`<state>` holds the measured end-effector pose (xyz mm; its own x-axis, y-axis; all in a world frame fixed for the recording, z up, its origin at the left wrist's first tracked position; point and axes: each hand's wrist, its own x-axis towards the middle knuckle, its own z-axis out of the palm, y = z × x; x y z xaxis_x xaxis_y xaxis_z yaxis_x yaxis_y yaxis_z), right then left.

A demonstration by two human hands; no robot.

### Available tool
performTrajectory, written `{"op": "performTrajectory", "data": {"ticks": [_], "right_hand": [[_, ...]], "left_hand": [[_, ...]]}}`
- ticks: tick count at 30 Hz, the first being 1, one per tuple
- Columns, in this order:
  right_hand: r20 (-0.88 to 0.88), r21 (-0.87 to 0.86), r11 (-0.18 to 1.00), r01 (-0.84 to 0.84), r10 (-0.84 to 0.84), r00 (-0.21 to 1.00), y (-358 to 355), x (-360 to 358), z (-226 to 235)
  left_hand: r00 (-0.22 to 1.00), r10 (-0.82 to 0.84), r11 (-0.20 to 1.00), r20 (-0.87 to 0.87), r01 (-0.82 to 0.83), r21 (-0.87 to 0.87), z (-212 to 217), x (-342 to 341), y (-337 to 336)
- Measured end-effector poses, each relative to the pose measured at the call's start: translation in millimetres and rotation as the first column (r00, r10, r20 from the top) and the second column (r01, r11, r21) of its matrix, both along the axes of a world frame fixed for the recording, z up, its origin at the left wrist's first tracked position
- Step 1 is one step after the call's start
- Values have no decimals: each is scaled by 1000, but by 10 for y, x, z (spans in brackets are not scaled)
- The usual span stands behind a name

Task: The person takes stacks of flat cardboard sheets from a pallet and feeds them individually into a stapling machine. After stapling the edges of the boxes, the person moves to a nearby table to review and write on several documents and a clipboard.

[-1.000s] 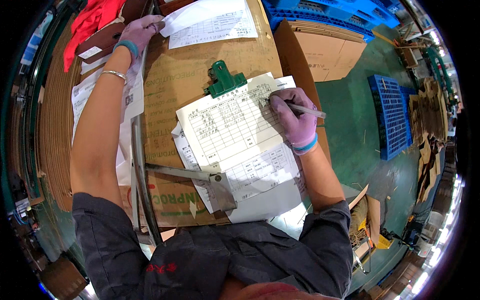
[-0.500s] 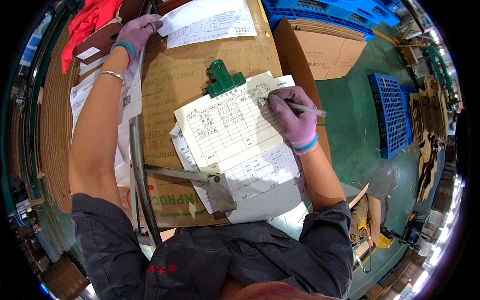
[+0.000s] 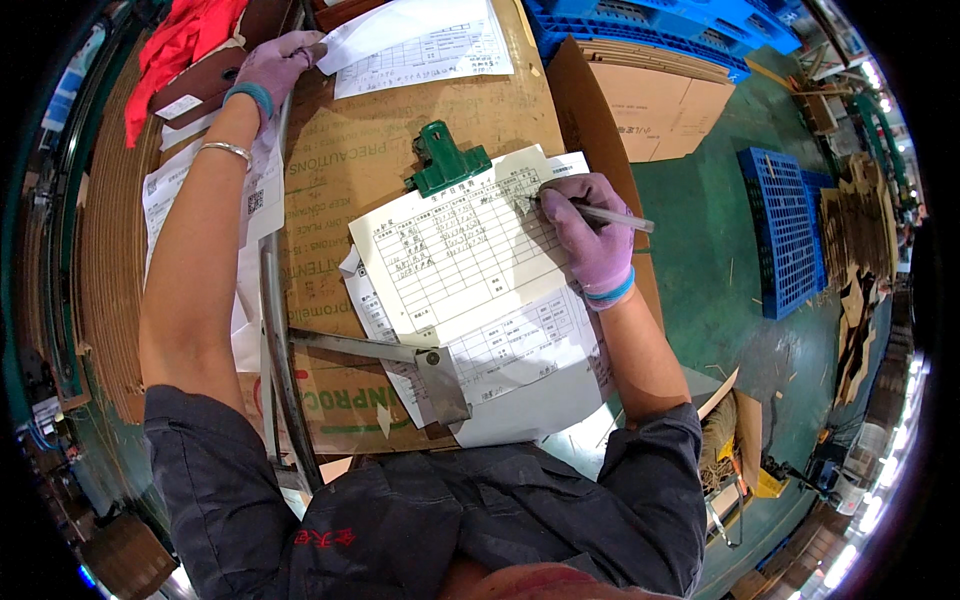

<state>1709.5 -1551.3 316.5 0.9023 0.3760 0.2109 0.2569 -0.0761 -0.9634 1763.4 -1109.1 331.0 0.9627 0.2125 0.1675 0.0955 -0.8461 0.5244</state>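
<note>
My right hand (image 3: 590,235), in a purple glove, grips a pen (image 3: 610,215) with its tip on a printed table form (image 3: 455,245). A green clip (image 3: 445,160) pins that form and the sheets under it on a brown cardboard sheet (image 3: 400,120). My left hand (image 3: 270,65), also gloved, reaches to the far left and rests on a brown cardboard piece (image 3: 205,85) near a second white form (image 3: 420,45). A metal square (image 3: 440,375) lies on the lower papers.
A red cloth (image 3: 175,45) lies at the far left corner. Label sheets (image 3: 255,195) sit under my left forearm. Flat cardboard (image 3: 655,100) leans at the right, with blue plastic pallets (image 3: 780,230) on the green floor. Corrugated stacks (image 3: 105,260) run along the left.
The pen tip has shifted slightly along the upper rows of the form. My left hand stays at the far left corner.
</note>
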Motion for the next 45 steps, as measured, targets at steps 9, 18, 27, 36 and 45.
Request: {"op": "performTrajectory", "data": {"ticks": [9, 18, 27, 36, 45], "right_hand": [[-6, -28, 1000, -2, 2, 1000, 3, 1, 9], [12, -11, 1000, -7, 7, 1000, -3, 2, -19], [24, 38, 999, 29, -30, 999, 1, -18, -65], [-20, 31, 999, 23, -23, 1000, 19, -27, 8], [15, 53, 999, 13, -14, 1000, 27, -25, -8]], "left_hand": [[998, 16, 999, 52, -18, 44, 12, -47, -68], [998, -8, 999, 61, 6, 38, -33, -18, 11], [999, 44, 993, 14, -43, -106, 197, -134, -326], [997, 67, 987, -27, -71, -145, 216, -140, -325], [995, 96, 989, -27, -99, -113, 252, -160, -358]]}}
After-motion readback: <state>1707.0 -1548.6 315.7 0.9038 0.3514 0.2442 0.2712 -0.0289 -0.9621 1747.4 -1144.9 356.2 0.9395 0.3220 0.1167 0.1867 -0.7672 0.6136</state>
